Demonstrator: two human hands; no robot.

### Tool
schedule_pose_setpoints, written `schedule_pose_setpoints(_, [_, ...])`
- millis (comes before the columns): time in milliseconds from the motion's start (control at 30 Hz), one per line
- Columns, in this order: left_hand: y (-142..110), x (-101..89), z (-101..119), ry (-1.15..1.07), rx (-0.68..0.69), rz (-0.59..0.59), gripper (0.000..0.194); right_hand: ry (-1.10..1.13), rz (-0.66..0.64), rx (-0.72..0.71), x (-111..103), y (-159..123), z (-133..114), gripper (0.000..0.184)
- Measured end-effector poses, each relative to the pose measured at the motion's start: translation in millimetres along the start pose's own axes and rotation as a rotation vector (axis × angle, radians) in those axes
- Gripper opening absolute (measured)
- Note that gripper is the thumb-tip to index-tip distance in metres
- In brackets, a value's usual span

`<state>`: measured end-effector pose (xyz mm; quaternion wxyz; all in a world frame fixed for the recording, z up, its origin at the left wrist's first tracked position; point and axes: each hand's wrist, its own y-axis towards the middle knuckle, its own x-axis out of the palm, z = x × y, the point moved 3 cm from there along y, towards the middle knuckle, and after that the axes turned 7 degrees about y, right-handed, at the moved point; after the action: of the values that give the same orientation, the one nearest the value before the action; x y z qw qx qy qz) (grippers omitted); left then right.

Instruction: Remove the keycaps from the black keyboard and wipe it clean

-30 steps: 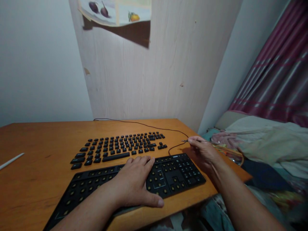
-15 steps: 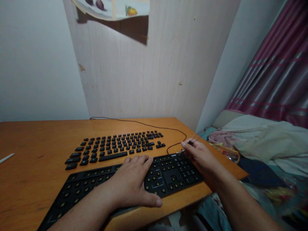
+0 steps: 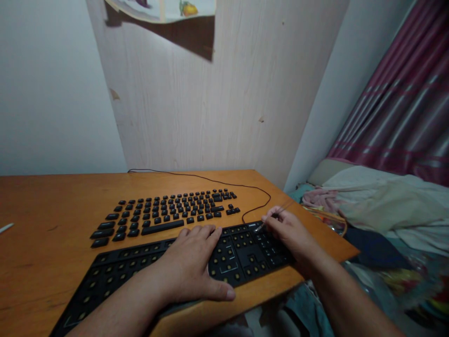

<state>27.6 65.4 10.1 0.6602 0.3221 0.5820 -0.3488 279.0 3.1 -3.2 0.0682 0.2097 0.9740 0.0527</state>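
A black keyboard (image 3: 229, 260) lies along the table's near edge. Most of its key positions are bare and show small yellowish stems, while black keycaps still sit on the number pad (image 3: 271, 245) at its right end. My left hand (image 3: 192, 257) rests flat across the middle of the keyboard, fingers toward the far edge and thumb out at the near edge. Over the number pad, my right hand (image 3: 286, 229) is closed on what looks like a wire keycap puller (image 3: 259, 228). Its silvery tip is down at the top keys, and thin wires stick out behind the fingers.
Loose black keycaps (image 3: 178, 206) lie in rows behind the keyboard, a long space bar (image 3: 162, 227) among them. A thin cable (image 3: 257, 187) curves to the back of the wooden table (image 3: 52, 201). A white pen-like stick (image 3: 6, 228) lies far left. Bedding (image 3: 389, 196) is at right.
My right hand has lowered slightly, and the puller's tip now reaches down onto the number pad. A dark piece seen at the fingers is less visible. My left hand stays put.
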Motion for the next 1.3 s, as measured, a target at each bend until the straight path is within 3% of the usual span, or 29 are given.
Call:
schedule_pose_setpoints(200, [-1,-1.1,1,-0.011,0.001,0.013,0.117,-0.035,-0.009,-0.093,1,3,5,0.030])
schedule_pose_setpoints(600, [-1,-1.0,1,-0.014,0.000,0.005,0.118,-0.104,-0.037,-0.131,4,3,5,0.026])
schedule_pose_setpoints(1300, [0,-0.8,1,-0.029,0.000,0.004,0.118,-0.465,-0.003,-0.280,11,1,3,0.015])
